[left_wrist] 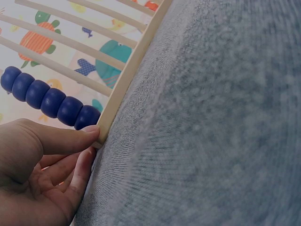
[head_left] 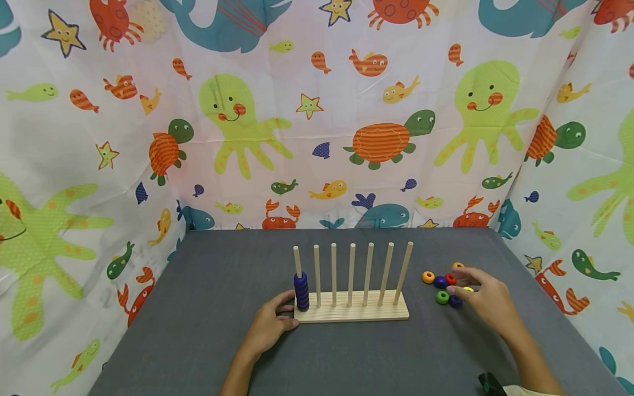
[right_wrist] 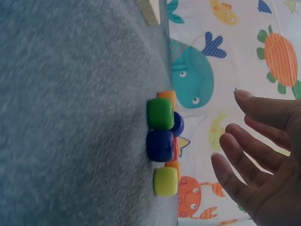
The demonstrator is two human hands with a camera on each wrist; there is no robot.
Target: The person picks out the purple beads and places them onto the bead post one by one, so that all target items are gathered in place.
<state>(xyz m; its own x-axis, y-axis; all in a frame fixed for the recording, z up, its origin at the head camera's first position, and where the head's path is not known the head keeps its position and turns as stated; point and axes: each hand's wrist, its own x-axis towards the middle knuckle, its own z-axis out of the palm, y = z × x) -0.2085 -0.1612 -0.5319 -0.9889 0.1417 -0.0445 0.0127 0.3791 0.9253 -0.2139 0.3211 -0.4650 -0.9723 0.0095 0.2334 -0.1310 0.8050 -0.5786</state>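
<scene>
A wooden peg rack (head_left: 351, 314) with several upright pegs stands on the table. Several dark blue beads (head_left: 301, 291) are stacked on its leftmost peg; the other pegs are bare. My left hand (head_left: 267, 324) holds the left end of the base, thumb (left_wrist: 87, 136) at the front edge beside the lowest blue bead. Over the loose beads at the right hovers my right hand (head_left: 482, 294), fingers spread and nothing between them. Below it lie a green bead (right_wrist: 160, 114), a blue bead (right_wrist: 160, 145), a yellow bead (right_wrist: 165, 181), a red bead (head_left: 450, 279) and orange ones (head_left: 428, 277).
The grey table (head_left: 223, 269) reaches back to a hanging cloth (head_left: 317, 110) printed with sea animals, which also runs along both sides. A small black object (head_left: 491, 384) shows by the right sleeve at the bottom edge.
</scene>
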